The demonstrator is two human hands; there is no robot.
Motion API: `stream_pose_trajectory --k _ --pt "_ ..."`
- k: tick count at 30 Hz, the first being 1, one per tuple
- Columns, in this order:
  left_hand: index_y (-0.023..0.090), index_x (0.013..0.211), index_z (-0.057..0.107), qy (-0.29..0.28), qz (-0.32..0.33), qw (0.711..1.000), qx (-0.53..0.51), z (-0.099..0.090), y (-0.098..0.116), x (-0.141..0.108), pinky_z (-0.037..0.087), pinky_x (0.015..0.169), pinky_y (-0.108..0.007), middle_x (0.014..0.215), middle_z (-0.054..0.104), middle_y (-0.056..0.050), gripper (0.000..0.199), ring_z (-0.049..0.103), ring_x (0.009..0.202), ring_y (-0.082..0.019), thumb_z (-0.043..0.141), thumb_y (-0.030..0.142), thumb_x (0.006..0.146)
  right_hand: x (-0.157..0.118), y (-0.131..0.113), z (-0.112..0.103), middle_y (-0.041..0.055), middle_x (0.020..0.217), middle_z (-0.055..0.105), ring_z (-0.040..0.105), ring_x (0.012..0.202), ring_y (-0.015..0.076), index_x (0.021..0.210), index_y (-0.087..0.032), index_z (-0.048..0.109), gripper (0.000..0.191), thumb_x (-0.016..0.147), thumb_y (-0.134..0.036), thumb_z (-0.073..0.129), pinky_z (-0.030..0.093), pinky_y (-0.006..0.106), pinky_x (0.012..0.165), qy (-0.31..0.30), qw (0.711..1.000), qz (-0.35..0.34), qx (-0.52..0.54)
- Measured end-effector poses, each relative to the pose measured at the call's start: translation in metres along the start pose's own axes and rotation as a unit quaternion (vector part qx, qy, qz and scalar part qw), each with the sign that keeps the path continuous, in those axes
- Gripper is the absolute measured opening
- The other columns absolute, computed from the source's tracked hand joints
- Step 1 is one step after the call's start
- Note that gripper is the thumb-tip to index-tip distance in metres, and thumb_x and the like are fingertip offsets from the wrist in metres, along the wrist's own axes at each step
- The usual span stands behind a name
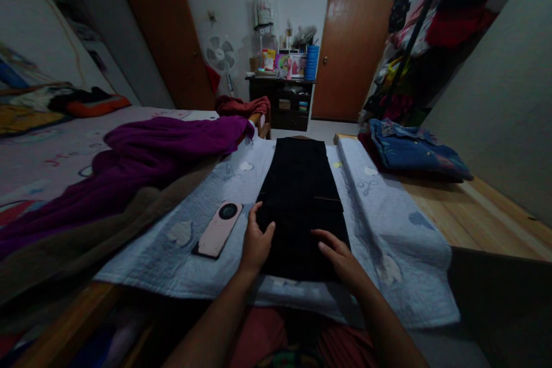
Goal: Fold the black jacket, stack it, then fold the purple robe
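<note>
A black garment (302, 184), folded into a long narrow shape, lies flat on a pale blue patterned cloth (233, 184); its exact kind is unclear. My left hand (257, 237) rests at the garment's left edge, thumb and index finger spread apart. On the near right part of the garment lies my right hand (338, 250), with its index finger and thumb slightly apart on the fabric and its other fingers partly hidden. Neither hand visibly grips the cloth. A pink phone (218, 229) with a round black camera lies face down left of my left hand.
Purple fabric (164, 149) and a brown blanket (129, 218) lie to the left, beside a bed (86, 149). Folded blue clothing (418, 149) sits on a wooden surface (466, 215) at right. Farther back are a dark cabinet (280, 121) and a fan (221, 54).
</note>
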State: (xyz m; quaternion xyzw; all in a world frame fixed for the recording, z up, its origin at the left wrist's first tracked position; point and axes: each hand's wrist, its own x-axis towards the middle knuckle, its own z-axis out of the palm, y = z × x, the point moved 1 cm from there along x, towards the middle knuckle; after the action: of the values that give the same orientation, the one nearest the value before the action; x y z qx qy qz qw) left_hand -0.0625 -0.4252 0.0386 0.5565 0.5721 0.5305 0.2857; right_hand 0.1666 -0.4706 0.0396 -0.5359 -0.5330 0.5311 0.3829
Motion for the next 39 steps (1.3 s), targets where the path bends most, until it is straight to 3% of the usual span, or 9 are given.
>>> stream_pose_trajectory --k 5,9,11,13,20,24,27,33,39 --pt "0.021 0.126 0.051 -0.022 0.028 0.991 0.130 -0.007 0.004 0.000 0.043 0.103 -0.044 0.120 0.061 -0.008 0.044 0.056 0.116 -0.024 0.057 0.019 0.082 0.001 -0.001 0.001 0.0048 0.127 0.061 0.052 0.121 0.0253 0.123 -0.025 0.059 0.046 0.082 -0.046 0.058 0.035 0.042 0.107 -0.021 1.000 0.005 -0.007" --pt "0.021 0.128 0.055 -0.003 0.147 0.951 0.274 -0.010 0.006 -0.001 0.031 0.112 -0.051 0.146 0.041 -0.011 0.052 0.036 0.136 -0.031 0.056 0.008 0.078 0.002 0.003 0.002 0.0052 0.126 0.061 0.054 0.118 0.0254 0.124 -0.024 0.059 0.047 0.081 -0.045 0.059 0.038 0.043 0.105 -0.021 1.000 0.006 -0.011" --pt "0.024 0.132 0.054 -0.055 0.197 0.928 0.312 -0.010 0.003 -0.001 0.026 0.114 -0.052 0.152 0.036 -0.007 0.062 0.026 0.142 -0.030 0.049 -0.001 0.075 0.002 0.004 0.003 0.0055 0.125 0.062 0.055 0.117 0.0260 0.123 -0.024 0.059 0.047 0.080 -0.045 0.060 0.039 0.044 0.104 -0.021 1.000 0.007 -0.008" --pt "0.024 0.132 0.054 -0.132 0.216 0.914 0.316 -0.010 -0.002 -0.001 0.029 0.114 -0.049 0.147 0.044 -0.005 0.069 0.030 0.141 -0.026 0.041 -0.007 0.072 0.002 0.004 0.004 0.0055 0.125 0.062 0.055 0.117 0.0265 0.122 -0.025 0.060 0.047 0.080 -0.046 0.061 0.040 0.045 0.103 -0.021 1.000 0.007 -0.003" --pt "0.018 0.125 0.061 -0.223 0.154 0.925 0.266 -0.013 -0.007 0.007 0.036 0.112 -0.041 0.136 0.057 -0.008 0.058 0.048 0.130 -0.020 0.037 -0.002 0.076 0.001 0.003 0.004 0.0051 0.124 0.063 0.056 0.117 0.0261 0.121 -0.025 0.061 0.045 0.081 -0.044 0.061 0.039 0.045 0.104 -0.016 1.000 0.002 -0.010" --pt "0.015 0.117 0.064 -0.210 0.118 0.939 0.244 -0.012 0.001 0.009 0.039 0.109 -0.042 0.128 0.062 -0.011 0.036 0.052 0.125 -0.022 0.037 0.022 0.093 0.001 0.005 0.003 0.0050 0.124 0.063 0.057 0.114 0.0263 0.122 -0.025 0.061 0.045 0.080 -0.043 0.061 0.042 0.045 0.101 -0.014 1.000 0.009 -0.008" --pt "0.014 0.124 0.058 -0.194 0.119 0.935 0.271 -0.006 0.002 0.003 0.037 0.109 -0.044 0.133 0.057 -0.013 0.041 0.048 0.129 -0.026 0.046 0.038 0.093 0.001 0.005 0.004 0.0044 0.121 0.065 0.059 0.111 0.0257 0.123 -0.025 0.060 0.046 0.081 -0.043 0.060 0.045 0.044 0.098 -0.024 1.000 0.016 0.009" --pt "0.021 0.139 0.046 -0.211 0.160 0.904 0.335 0.001 -0.004 -0.007 0.034 0.109 -0.048 0.140 0.049 -0.012 0.049 0.040 0.133 -0.028 0.050 0.033 0.091 0.001 0.009 0.008 0.0050 0.124 0.063 0.059 0.113 0.0255 0.122 -0.025 0.060 0.044 0.081 -0.041 0.060 0.045 0.043 0.098 -0.017 1.000 -0.002 -0.001" --pt "0.024 0.137 0.048 -0.214 0.170 0.896 0.349 0.000 -0.007 -0.005 0.035 0.108 -0.047 0.139 0.051 -0.010 0.046 0.041 0.132 -0.027 0.048 0.034 0.092 0.021 0.003 -0.004 0.0060 0.119 0.065 0.058 0.114 0.0239 0.114 -0.023 0.065 0.034 0.086 -0.034 0.049 0.040 0.043 0.104 0.027 0.984 -0.072 -0.159"
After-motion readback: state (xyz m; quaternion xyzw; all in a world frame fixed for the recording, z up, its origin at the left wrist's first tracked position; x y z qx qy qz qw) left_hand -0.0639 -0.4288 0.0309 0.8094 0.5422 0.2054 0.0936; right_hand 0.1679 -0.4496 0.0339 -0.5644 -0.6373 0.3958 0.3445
